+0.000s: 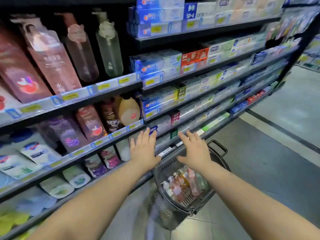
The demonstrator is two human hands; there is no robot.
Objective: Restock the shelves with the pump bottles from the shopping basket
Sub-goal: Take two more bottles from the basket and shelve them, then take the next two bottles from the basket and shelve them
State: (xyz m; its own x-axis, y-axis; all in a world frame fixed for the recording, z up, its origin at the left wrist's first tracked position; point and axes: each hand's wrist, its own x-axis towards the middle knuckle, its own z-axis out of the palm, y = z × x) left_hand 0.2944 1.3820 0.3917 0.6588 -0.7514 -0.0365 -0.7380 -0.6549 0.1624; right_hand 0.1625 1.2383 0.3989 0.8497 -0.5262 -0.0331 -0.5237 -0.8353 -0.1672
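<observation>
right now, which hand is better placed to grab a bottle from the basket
Right, probably. The right hand hangs open over the basket, above the bottles; the left hand, also open, sits off to its left by the shelves.

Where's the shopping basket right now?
Head view, lower centre: the shopping basket sits on the floor beside the shelves, under the right hand, holding the pump bottles.

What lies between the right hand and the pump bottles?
In the head view, only the basket's mesh wall shows between the right hand and pump bottles.
</observation>
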